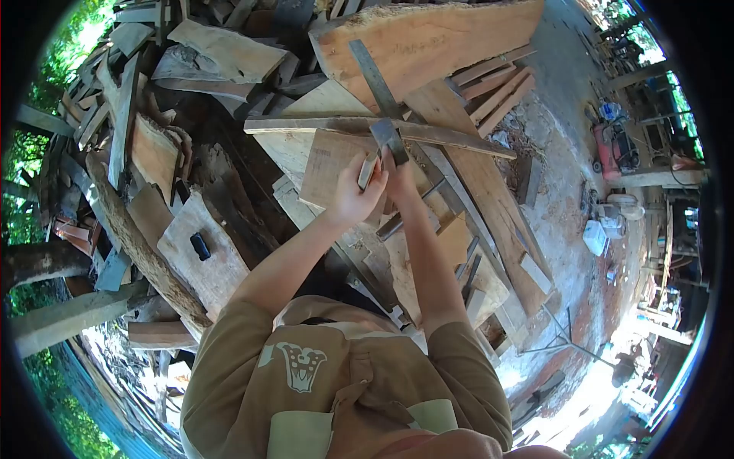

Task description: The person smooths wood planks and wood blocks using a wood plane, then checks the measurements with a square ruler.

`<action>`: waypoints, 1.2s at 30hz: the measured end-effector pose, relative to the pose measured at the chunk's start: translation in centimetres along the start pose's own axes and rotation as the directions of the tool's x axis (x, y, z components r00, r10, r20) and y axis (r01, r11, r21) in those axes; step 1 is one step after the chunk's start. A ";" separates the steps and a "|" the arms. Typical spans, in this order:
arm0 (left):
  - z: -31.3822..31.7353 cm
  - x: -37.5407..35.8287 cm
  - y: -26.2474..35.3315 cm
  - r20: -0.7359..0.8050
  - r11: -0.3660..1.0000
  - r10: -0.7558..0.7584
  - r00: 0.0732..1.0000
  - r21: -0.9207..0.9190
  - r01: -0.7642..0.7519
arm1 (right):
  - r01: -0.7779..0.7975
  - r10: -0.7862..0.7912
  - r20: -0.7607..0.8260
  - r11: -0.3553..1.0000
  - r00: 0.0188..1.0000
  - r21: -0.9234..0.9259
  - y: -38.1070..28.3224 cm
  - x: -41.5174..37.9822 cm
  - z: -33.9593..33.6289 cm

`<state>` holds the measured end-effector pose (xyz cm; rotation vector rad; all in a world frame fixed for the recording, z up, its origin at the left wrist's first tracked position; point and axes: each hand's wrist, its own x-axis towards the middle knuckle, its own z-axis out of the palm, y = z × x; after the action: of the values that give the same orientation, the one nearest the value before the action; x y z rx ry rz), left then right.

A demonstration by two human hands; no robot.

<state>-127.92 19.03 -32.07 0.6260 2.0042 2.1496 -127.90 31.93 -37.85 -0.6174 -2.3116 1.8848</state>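
Note:
My left hand (356, 194) is closed around a small flat piece with a pale edge (368, 171); I cannot tell what it is. Right beside it, my right hand (399, 182) grips a flat grey metal piece (390, 141) from below. Beyond that piece, nearly in line with it, a long dark metal strip (373, 79) reaches up over a large wooden slab. A narrow board (329, 124) runs crosswise just ahead of both hands. Under my left hand lies a square-cut wooden panel (325, 164).
A large wooden slab (451, 34) lies at the far side. Rough offcuts (229, 52) are heaped on the left, with a small black object (200, 246) on one board. Long planks (489, 195) lie to the right. Farther right are red equipment (612, 149) and a thin metal stand (566, 336).

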 end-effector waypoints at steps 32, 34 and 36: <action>3.5 1.3 -1.3 -0.194 0.977 -0.065 0.979 -0.212 0.023 | 0.045 -0.007 -0.186 0.978 0.982 0.202 7.5 3.3 -0.4; 4.4 1.3 -0.9 -0.126 0.999 0.032 0.992 -0.014 -0.034 | 0.009 0.040 -0.165 0.958 0.985 0.288 7.7 1.3 -0.7; 4.5 1.7 -0.7 -0.112 0.999 0.008 0.994 -0.036 -0.012 | 0.052 -0.003 -0.182 0.963 0.983 0.265 5.4 -1.6 -0.9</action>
<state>-127.82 23.83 -32.26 0.5222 2.0151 2.2687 -124.87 32.98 -42.52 -0.6843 -1.9019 1.9906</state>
